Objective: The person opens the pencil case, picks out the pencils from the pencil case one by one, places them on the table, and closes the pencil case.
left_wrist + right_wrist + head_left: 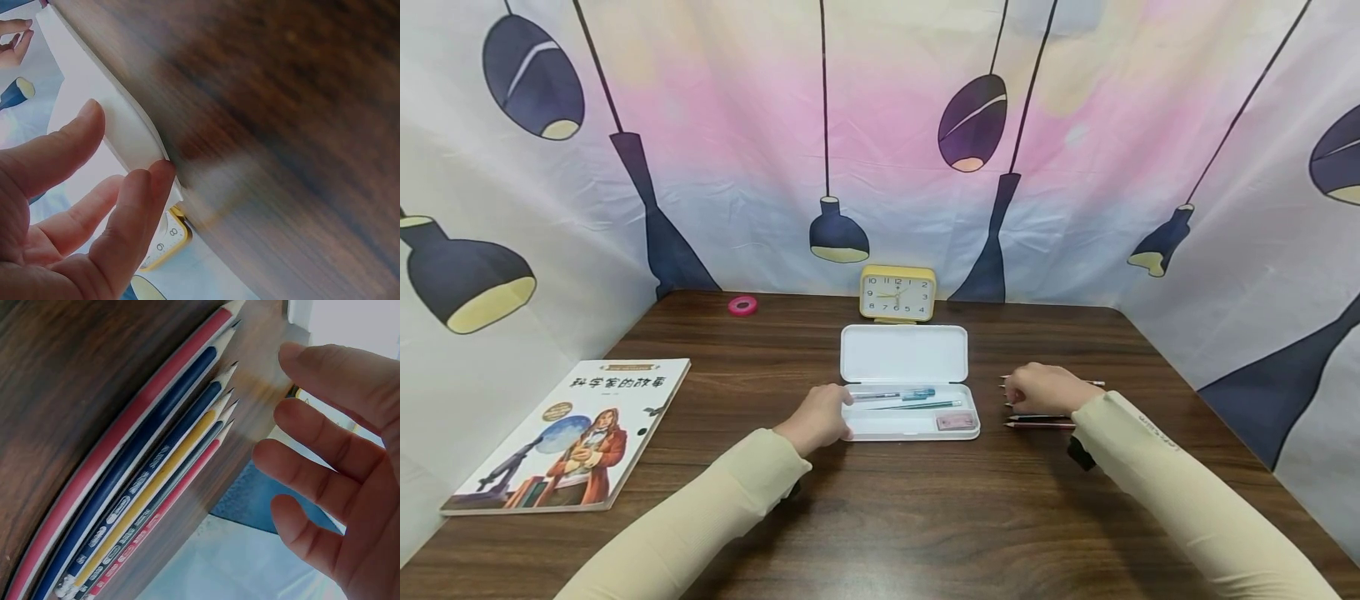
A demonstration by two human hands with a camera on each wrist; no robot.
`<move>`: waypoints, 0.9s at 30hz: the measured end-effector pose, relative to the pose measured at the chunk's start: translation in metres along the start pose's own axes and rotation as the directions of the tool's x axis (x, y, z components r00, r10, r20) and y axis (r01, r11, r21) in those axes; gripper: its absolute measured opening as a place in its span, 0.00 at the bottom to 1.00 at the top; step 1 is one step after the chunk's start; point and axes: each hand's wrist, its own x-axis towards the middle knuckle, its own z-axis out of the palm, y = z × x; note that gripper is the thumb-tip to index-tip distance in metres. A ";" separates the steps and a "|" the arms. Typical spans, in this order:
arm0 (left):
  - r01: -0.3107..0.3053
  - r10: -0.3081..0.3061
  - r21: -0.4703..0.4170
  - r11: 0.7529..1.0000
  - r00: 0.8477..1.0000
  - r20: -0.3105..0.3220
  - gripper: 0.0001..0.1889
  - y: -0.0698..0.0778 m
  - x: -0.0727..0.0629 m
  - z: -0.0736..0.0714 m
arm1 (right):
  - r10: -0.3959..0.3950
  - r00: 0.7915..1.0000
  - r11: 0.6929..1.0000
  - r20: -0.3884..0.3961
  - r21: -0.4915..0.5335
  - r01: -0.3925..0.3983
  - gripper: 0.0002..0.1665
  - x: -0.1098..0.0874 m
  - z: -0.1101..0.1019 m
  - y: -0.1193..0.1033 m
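Note:
A white pencil case point(891, 426) lies with its lid point(904, 354) raised. Inside are a pen with a teal cap point(917, 393), a slim teal pencil point(921, 406) and a pink eraser point(955, 421). My left hand point(820, 418) touches the case's left end, its fingers fairly straight in the left wrist view. Over a row of pencils, right of the case, hovers my right hand point(1045, 389), its fingers loosely bent and holding nothing. In the right wrist view the row includes a thicker red pencil point(128, 431), a yellow pencil point(150, 494) and several dark ones.
Behind the case stands a yellow alarm clock point(897, 294). A pink ring-shaped roll point(742, 306) lies at the back left of the brown table point(895, 517). To the left is a book point(655, 392) with an illustrated cover. Fabric with printed lamps hangs around the table.

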 end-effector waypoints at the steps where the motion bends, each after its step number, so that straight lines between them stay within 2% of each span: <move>1: 0.000 0.000 0.001 1.000 1.000 0.000 0.23 0.000 0.000 0.000 | -0.009 1.000 1.000 -0.001 -0.004 0.009 0.07 0.001 0.000 -0.001; 8: 0.006 -0.006 0.001 1.000 1.000 0.004 0.23 0.001 0.000 -0.001 | -0.025 1.000 1.000 -0.003 0.002 0.025 0.10 0.011 -0.003 -0.007; 14: 0.005 -0.005 0.006 1.000 1.000 0.004 0.23 0.002 -0.001 -0.001 | -0.037 0.999 0.999 0.003 -0.034 0.037 0.11 0.022 -0.005 -0.017; 27: -0.001 0.001 -0.005 1.000 1.000 -0.004 0.23 0.002 -0.002 -0.002 | -0.056 0.998 0.995 0.029 -0.080 0.058 0.03 0.043 -0.005 -0.043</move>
